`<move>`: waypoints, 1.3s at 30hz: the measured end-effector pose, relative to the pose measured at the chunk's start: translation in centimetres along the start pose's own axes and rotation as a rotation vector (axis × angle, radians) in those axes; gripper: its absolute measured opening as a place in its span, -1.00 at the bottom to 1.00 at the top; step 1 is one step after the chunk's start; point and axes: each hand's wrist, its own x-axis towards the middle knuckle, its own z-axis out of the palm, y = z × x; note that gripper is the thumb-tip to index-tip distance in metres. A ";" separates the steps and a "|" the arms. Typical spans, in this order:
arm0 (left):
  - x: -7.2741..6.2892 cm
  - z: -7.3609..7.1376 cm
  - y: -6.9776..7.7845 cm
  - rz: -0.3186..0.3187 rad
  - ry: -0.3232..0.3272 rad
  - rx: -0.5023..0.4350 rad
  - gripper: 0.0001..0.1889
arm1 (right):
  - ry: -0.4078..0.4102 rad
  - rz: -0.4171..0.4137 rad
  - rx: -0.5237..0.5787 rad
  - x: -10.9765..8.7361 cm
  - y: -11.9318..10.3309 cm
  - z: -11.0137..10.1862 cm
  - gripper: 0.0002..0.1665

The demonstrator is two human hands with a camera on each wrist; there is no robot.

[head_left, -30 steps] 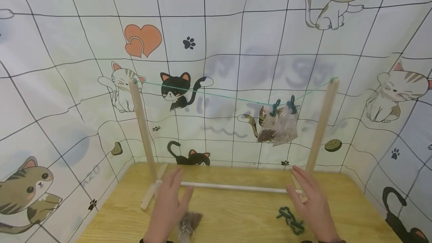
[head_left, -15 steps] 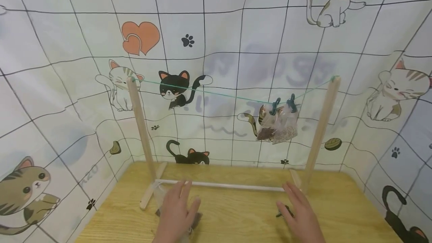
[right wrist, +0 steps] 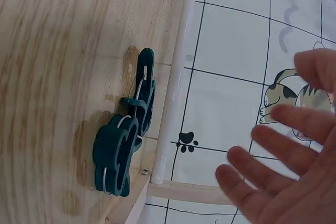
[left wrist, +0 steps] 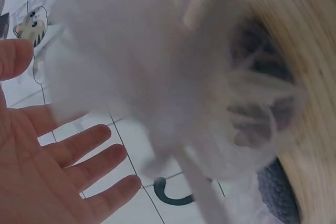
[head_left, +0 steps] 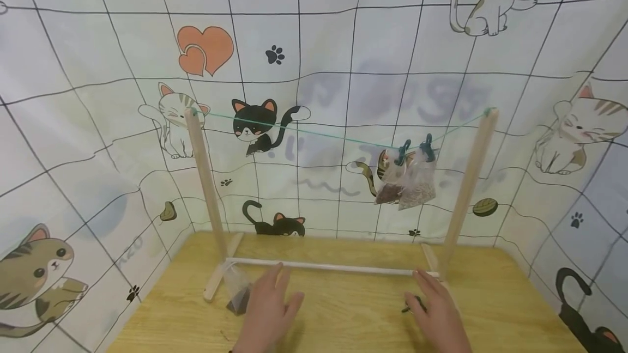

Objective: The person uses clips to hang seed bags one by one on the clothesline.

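Note:
My left hand [head_left: 269, 306] hovers over the table with fingers spread and nothing in it. In the left wrist view, a blurred clear plastic bag [left wrist: 121, 40] stands close by the left fingers, with dark contents [left wrist: 262, 87] showing toward the table. Left of that hand in the head view lies a clear bag with dark contents [head_left: 239, 297]. My right hand [head_left: 438, 312], fingers loosely extended and holding nothing, is above green plastic clothespins [right wrist: 123, 145] on the wood, which it partly hides in the head view.
A green line [head_left: 304, 135] runs between two wooden posts [head_left: 208, 195] joined low by a white rod [head_left: 338, 267]. Two green clothespins [head_left: 428, 148] hold up a brown-filled bag [head_left: 390, 192] and a pale-filled bag [head_left: 419, 189]. Cat-print cloth surrounds the wooden table [head_left: 338, 320].
Both hands have moved inward, toward each other. The bag left of my left hand has come into view, while a bag on its right is now covered; my right hand now hides more clothespins.

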 end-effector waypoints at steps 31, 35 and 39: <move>1.8 5.8 12.3 0.263 -0.376 0.091 -0.48 | -0.413 0.302 -0.152 0.1 3.1 -0.1 -0.74; 1.8 5.9 12.8 0.257 -0.399 0.104 -0.49 | -0.398 0.286 -0.160 -0.1 3.3 0.0 -0.75; 2.0 5.6 12.9 0.235 -0.446 0.118 -0.46 | -0.402 0.320 -0.126 -0.1 3.2 -0.3 -0.77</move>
